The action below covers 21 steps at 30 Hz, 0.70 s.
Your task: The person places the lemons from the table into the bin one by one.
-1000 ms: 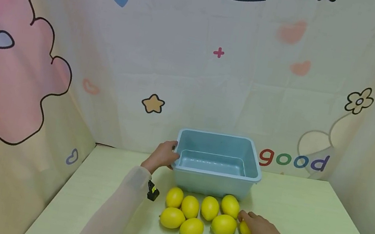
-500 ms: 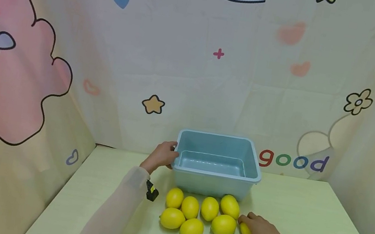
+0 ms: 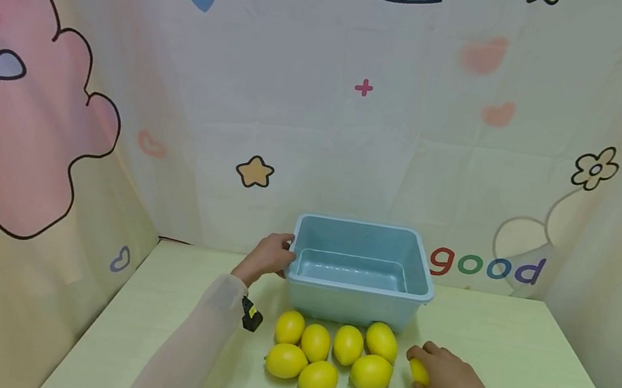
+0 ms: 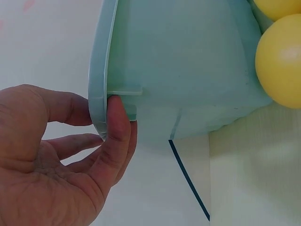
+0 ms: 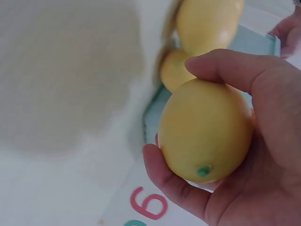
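My right hand [image 3: 449,382] grips a yellow lemon [image 3: 419,371] to the right of the other lemons. In the right wrist view thumb and fingers curl round this lemon [image 5: 207,129], its green stem tip showing. At the left end of the light blue plastic basin [image 3: 354,305], my left hand [image 3: 268,257] pinches the rim. The left wrist view shows the thumb and fingers on either side of the basin's rim [image 4: 98,70]. Several more lemons, among them one nearest the right hand [image 3: 371,373], lie in two loose rows in front of the basin.
The basin stands at the back of the pale table [image 3: 508,344], close to a printed curtain [image 3: 323,120]. Curtains also hang along the left and right sides. Nothing lies inside the basin.
My right hand has lifted its lemon and shifted right and slightly up in the view, away from the other lemons. The left hand, the basin and the other lemons stay put.
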Available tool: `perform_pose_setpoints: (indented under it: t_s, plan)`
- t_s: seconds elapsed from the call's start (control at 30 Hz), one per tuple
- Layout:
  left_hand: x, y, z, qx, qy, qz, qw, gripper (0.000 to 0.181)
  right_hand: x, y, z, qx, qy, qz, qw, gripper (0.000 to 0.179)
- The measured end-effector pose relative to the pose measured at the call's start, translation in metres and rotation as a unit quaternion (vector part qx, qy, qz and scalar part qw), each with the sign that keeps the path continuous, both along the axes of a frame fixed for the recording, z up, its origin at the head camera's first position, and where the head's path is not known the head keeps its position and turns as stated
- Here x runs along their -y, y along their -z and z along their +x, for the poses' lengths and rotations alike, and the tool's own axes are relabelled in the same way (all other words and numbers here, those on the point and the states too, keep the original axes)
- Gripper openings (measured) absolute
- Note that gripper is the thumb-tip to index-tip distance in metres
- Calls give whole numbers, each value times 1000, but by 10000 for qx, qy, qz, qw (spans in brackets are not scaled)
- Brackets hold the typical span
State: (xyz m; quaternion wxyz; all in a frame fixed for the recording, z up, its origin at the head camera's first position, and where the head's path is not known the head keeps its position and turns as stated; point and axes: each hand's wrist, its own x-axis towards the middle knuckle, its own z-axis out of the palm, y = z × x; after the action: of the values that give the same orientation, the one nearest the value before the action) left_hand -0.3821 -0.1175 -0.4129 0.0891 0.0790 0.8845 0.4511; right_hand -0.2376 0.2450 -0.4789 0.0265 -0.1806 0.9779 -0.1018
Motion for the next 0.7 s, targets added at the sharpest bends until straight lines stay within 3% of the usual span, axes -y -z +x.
perform_pose_setpoints:
  t_s: [0.7]
  plan:
    - [-1,-1,0,55,-157,81,9998,60,9,-66,3,-1164,-384,12,9925,31]
